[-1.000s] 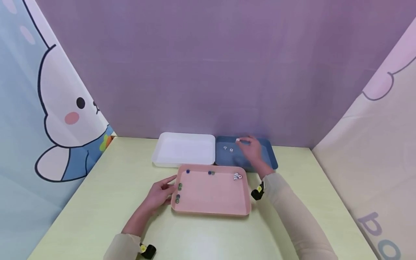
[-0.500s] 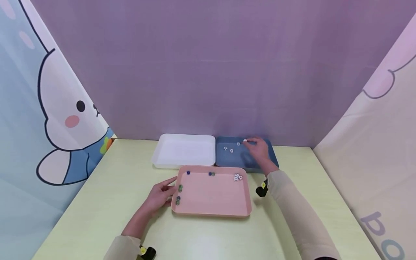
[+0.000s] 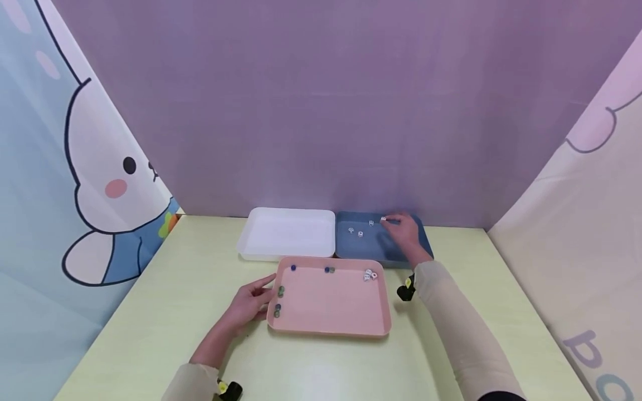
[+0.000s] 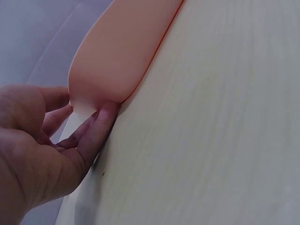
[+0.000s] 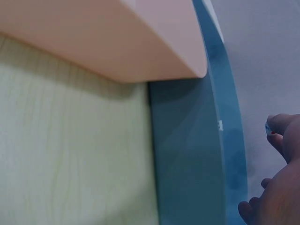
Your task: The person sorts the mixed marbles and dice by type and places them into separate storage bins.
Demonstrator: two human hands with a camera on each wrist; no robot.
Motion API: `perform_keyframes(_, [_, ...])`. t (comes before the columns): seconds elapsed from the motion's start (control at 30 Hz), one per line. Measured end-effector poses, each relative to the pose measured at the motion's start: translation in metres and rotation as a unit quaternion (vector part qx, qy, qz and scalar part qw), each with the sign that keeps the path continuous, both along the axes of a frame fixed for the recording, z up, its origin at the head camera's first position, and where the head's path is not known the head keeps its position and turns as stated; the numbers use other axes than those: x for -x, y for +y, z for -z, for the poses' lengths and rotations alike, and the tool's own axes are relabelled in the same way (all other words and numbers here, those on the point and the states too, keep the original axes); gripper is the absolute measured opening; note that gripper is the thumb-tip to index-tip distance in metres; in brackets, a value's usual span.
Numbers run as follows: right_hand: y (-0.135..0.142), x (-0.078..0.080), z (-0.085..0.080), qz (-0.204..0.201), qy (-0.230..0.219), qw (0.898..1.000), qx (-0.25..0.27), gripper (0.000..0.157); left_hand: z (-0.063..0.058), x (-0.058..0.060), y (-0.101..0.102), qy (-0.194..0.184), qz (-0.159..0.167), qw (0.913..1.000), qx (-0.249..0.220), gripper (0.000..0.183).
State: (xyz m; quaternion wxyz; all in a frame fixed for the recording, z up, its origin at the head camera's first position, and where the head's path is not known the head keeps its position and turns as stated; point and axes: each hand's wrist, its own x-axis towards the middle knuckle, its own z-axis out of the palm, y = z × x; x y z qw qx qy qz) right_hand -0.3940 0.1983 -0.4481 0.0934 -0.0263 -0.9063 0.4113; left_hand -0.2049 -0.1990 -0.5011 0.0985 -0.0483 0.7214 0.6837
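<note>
My right hand (image 3: 403, 231) is over the right part of the blue tray (image 3: 346, 248), pinching a white die (image 3: 383, 219) between thumb and fingertip. Three more dice, one of them a die (image 3: 371, 223) near the pinched one, lie in that tray. In the right wrist view the pinched die (image 5: 268, 127) is mostly covered by the fingers. At the left end of the pink tray (image 3: 326, 328), my left hand (image 3: 247, 303) grips the wall, fingers at the rim and thumb (image 4: 108, 115) low on the outside.
Inside the pink tray are several dark blue and greenish marbles (image 3: 281, 291) along the left and far sides, and a cluster of dice (image 3: 369, 275) at the far right. A white tray (image 3: 288, 234) stands beside the blue one. A purple backdrop (image 3: 321, 111) rises behind the table.
My right hand has moved rightward across the blue tray. A die now lies left of its fingertips, where it was holding one before. The left hand stays at the pink tray.
</note>
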Motion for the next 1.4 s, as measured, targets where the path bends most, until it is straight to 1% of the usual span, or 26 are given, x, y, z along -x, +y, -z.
perform_keyframes(0.07, [0.003, 0.0, 0.004, -0.002, -0.007, 1.0, 0.001, 0.039, 0.0, -0.001, 0.0, 0.004, 0.005, 1.0, 0.0, 0.048])
perform_keyframes(0.2, [0.007, 0.0, 0.009, -0.004, -0.02, 1.0, 0.003, 0.04, -0.003, -0.001, 0.002, 0.009, 0.005, 0.9999, 0.005, 0.049])
perform_keyframes(0.33, [0.009, 0.002, 0.012, -0.002, -0.021, 1.0, 0.006, 0.038, -0.005, -0.002, 0.002, 0.007, 0.0, 1.0, 0.005, 0.049])
perform_keyframes(0.6, [0.008, 0.002, 0.016, -0.006, -0.012, 1.0, 0.003, 0.039, -0.004, -0.001, 0.003, 0.009, -0.005, 0.9999, 0.004, 0.049])
perform_keyframes(0.8, [0.007, 0.002, 0.017, -0.002, -0.034, 0.999, 0.017, 0.039, -0.003, -0.001, 0.003, 0.003, 0.0, 1.0, -0.003, 0.049])
perform_keyframes(1.0, [0.006, 0.0, 0.018, -0.003, -0.036, 0.999, 0.001, 0.041, -0.001, 0.0, 0.003, 0.001, 0.004, 1.0, -0.008, 0.05])
perform_keyframes(1.13, [0.006, 0.001, 0.02, 0.002, -0.036, 0.999, 0.009, 0.04, 0.0, 0.0, 0.002, 0.003, -0.001, 1.0, 0.0, 0.049])
perform_keyframes(1.4, [0.008, -0.002, 0.024, -0.001, -0.056, 0.998, 0.024, 0.04, 0.002, 0.001, 0.003, 0.008, -0.009, 0.9999, 0.003, 0.049])
